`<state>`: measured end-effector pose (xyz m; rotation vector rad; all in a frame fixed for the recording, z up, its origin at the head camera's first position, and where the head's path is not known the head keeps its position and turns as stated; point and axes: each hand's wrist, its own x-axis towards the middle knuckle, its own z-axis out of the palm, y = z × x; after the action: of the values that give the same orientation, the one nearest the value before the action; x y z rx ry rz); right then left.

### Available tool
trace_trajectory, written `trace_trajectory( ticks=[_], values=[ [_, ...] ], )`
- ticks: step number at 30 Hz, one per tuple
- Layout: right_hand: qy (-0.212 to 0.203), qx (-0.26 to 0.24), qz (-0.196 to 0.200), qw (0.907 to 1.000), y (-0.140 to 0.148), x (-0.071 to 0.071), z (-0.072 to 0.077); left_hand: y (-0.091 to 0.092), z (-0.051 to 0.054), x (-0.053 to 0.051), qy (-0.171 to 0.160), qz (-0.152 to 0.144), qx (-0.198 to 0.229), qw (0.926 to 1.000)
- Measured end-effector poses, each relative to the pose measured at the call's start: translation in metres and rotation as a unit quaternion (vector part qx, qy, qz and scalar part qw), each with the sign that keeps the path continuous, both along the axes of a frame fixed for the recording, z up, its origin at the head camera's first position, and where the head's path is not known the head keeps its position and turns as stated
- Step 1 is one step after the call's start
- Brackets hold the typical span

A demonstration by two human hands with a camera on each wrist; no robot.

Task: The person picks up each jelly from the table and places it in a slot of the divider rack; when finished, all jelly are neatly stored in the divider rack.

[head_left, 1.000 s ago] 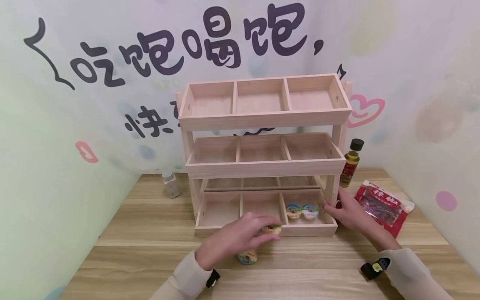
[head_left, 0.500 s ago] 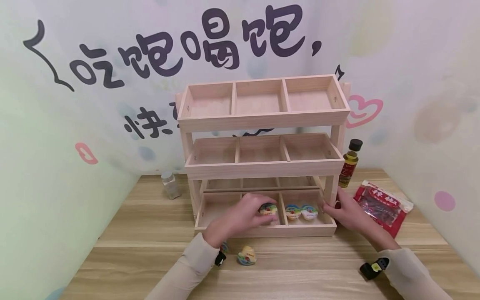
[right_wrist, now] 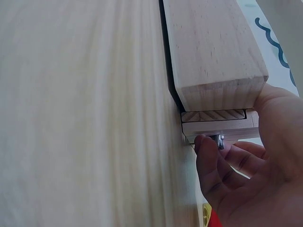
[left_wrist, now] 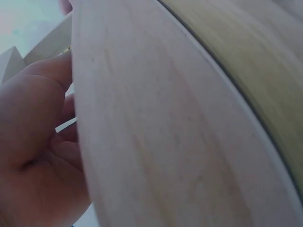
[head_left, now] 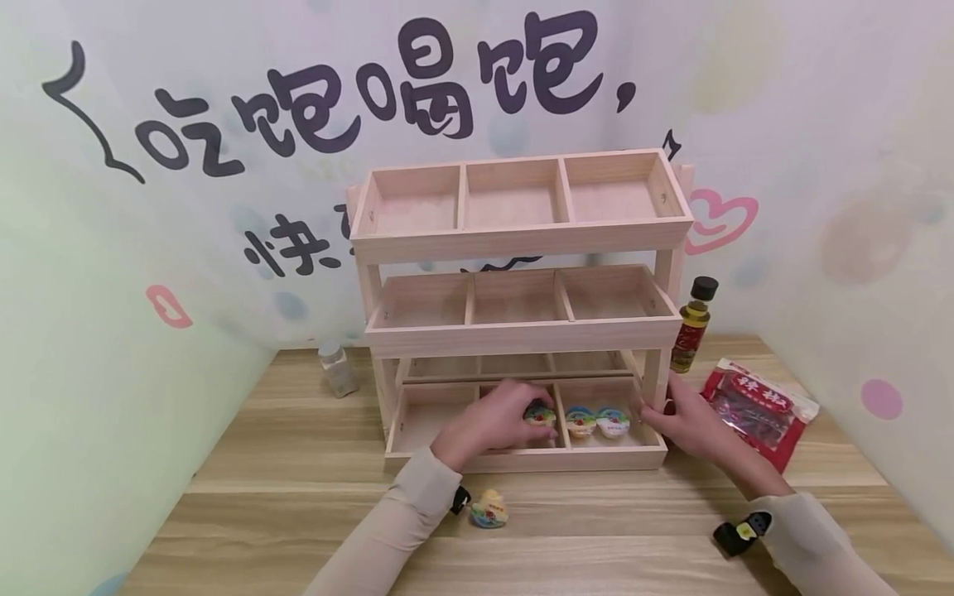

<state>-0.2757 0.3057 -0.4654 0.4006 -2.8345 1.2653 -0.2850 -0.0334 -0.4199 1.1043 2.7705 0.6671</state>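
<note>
The left hand [head_left: 498, 418] is pinching a small round plastic cup with a colourful printed lid [head_left: 540, 415] between curled fingers and thumb. This cup is sitting inside the middle compartment of the bottom tier of a pale three-tier wooden rack [head_left: 522, 340]; whether it is touching the compartment floor cannot be told. The right hand [head_left: 693, 420] is gripping the rack at the right end of the bottom tier, with the thumb resting near the front of the post.

Two matching cups [head_left: 614, 423] are lying side by side in the right compartment. One tilted cup [head_left: 489, 509] is lying on the light wood-grain bench [head_left: 611, 530], in front of the rack. A black-capped glass bottle of yellow liquid [head_left: 691, 325] and a red-and-clear plastic bag [head_left: 763, 411] are occupying the bench to the right; a small clear jar [head_left: 339, 369] is standing to the left.
</note>
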Motion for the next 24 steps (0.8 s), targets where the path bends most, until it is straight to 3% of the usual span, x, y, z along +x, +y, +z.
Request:
trace_trajectory(
  ticks=[7, 13, 24],
  values=[
    [-0.002, -0.002, 0.001, 1.0, -0.002, 0.0001, 0.0014, 0.0022, -0.0052, -0.0032, 0.009, -0.004, -0.003, 0.9999],
    [0.001, -0.002, 0.002, 1.0, -0.0004, 0.0, 0.0006, 0.0019, -0.0053, -0.0014, -0.005, 0.003, 0.0, 1.0],
    [0.003, -0.003, 0.005, 1.0, 0.0006, -0.0002, -0.0012, 0.002, -0.0088, -0.0016, -0.003, -0.004, -0.002, 1.0]
  ],
)
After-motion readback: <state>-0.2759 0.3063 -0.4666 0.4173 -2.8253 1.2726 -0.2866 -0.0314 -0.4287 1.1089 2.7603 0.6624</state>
